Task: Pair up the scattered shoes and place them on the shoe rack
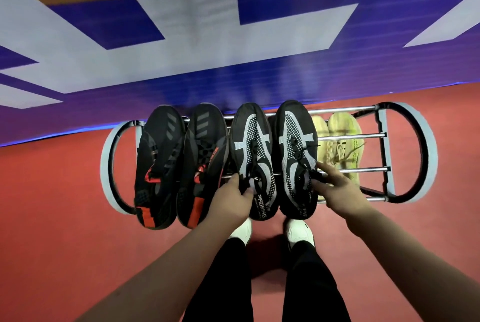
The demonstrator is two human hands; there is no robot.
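A blue-and-white printed wall panel [233, 36] fills the top of the view, and a red floor [52, 217] spreads below it. Against the foot of the panel stands the shoe rack [426, 155], made of silver bars between two grey oval end frames.

On its top tier four shoes lie side by side, toes toward the wall. The black-and-red pair [158, 165] takes the left end, its two shoes touching. Just to their right lie the left black-and-white shoe [253, 145] and the right black-and-white shoe [296, 145], close together and parallel. A yellow-green pair [337, 140] sits on a lower tier at the right, seen through the bars and partly hidden by the right black-and-white shoe.

The left hand [232, 199] reaches in from below and grips the left black-and-white shoe at its collar, thumb and fingers curled round the opening by the laces. The right hand [337, 189] holds the right black-and-white shoe from its outer side, fingers curled over the collar and laces. Both heels overhang the front bar toward the person.

Below the rack, the person's own white shoes [298, 230] and black trousers [311, 282] show between the forearms.
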